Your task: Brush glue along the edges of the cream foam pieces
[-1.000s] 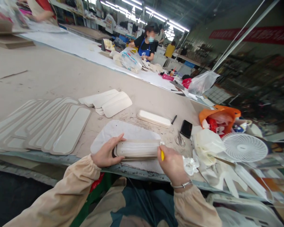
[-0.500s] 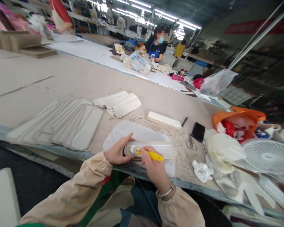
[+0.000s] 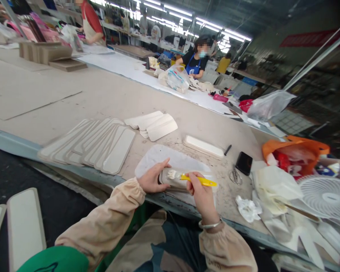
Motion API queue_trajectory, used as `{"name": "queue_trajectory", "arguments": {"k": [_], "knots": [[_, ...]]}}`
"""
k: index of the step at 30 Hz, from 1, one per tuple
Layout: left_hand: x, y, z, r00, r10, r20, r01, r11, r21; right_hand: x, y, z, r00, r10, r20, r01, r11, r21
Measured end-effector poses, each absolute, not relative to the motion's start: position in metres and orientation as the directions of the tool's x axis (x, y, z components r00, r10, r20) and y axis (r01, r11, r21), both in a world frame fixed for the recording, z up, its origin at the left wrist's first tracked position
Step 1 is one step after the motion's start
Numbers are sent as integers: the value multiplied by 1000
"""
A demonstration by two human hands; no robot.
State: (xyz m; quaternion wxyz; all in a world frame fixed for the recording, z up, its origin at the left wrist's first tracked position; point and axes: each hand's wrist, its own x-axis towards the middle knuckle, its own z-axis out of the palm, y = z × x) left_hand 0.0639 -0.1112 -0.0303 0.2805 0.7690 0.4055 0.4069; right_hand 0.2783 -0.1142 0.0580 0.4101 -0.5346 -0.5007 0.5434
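Observation:
My right hand (image 3: 200,190) is closed around a brush with a yellow handle (image 3: 205,181). The pale bristles touch the upper left part of a stack of beige strips (image 3: 184,184) at the table's near edge. My left hand (image 3: 155,176) grips the left end of that stack between thumb and fingers. Under the stack lies a white sheet (image 3: 151,155) with rounded corners. To the left, long pale panels (image 3: 117,151) are fanned out, overlapping. Beyond them sits a smaller pile of cream pieces (image 3: 162,128). A short stack of narrow strips (image 3: 204,146) lies behind the sheet.
Scissors (image 3: 235,176), a black phone-like object (image 3: 244,163) and a dark pen (image 3: 228,150) lie right of the sheet. Farther right are crumpled tissue (image 3: 248,208), an orange bag (image 3: 297,145) and a white fan (image 3: 330,196). A person in a blue apron (image 3: 193,65) works across the table.
The view has shifted, so most things appear farther right. My right hand and the brush have moved slightly right relative to my left hand, which still holds the stack's left end.

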Motion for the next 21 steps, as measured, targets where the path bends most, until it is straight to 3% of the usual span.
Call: {"name": "queue_trajectory", "arguments": {"k": [3, 8, 11, 16, 21], "knots": [[64, -111, -31, 340, 855, 392, 397, -509, 764, 265, -110, 49, -126, 977, -172, 92, -162, -983], [63, -111, -27, 337, 865, 372, 411, -491, 768, 288, -96, 55, -9, 991, -135, 228, -129, -965], [63, -111, -26, 339, 869, 361, 412, -482, 774, 287, -100, 62, 22, 990, -139, 165, -141, -976], [63, -111, -26, 336, 879, 340, 435, -464, 771, 264, -112, 54, -81, 980, -183, 84, -176, -981], [62, -111, -23, 328, 887, 325, 492, -454, 743, 311, -104, 51, 23, 982, -190, 110, -191, -975]]}}
